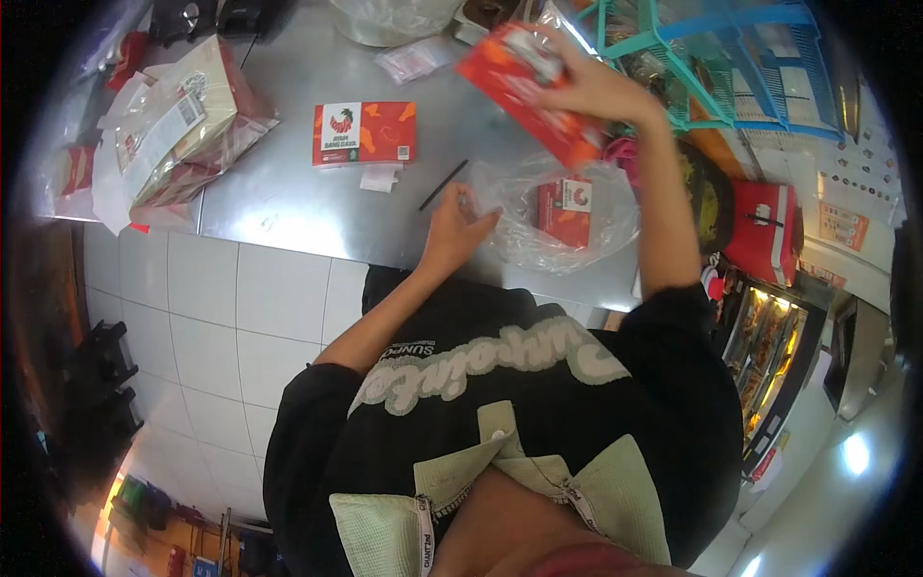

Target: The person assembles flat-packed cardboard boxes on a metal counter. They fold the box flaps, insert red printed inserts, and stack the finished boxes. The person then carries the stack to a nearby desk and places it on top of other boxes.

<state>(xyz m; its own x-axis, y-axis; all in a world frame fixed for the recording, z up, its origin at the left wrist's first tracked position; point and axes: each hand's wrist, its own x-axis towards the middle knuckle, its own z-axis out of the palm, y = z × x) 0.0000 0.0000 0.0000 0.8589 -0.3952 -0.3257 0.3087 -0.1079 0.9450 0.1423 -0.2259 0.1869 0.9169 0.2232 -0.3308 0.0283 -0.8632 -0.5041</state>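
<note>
My right hand (601,91) grips a red cardboard food box (524,82), tilted and raised above the far side of a clear plastic bag (514,240). Inside the bag, on the steel table, lies a smaller-looking red box (564,213). At the bag's left edge my left hand (454,229) is closed, with its thumb and fingers on the plastic. A thin black stick (443,186) passes by its fingertips; whether the fingers touch it I cannot tell. Farther left, another red box (364,133) lies flat, with a small white paper slip (380,178) at its near edge.
On the steel table (279,192) a large paper bag in clear plastic (183,130) stands at the left. A small pink-and-white packet (413,61) and a whitish plastic bag (394,19) lie at the back. Teal and blue plastic baskets (711,67) crowd the far right, near a red box-shaped container (760,231).
</note>
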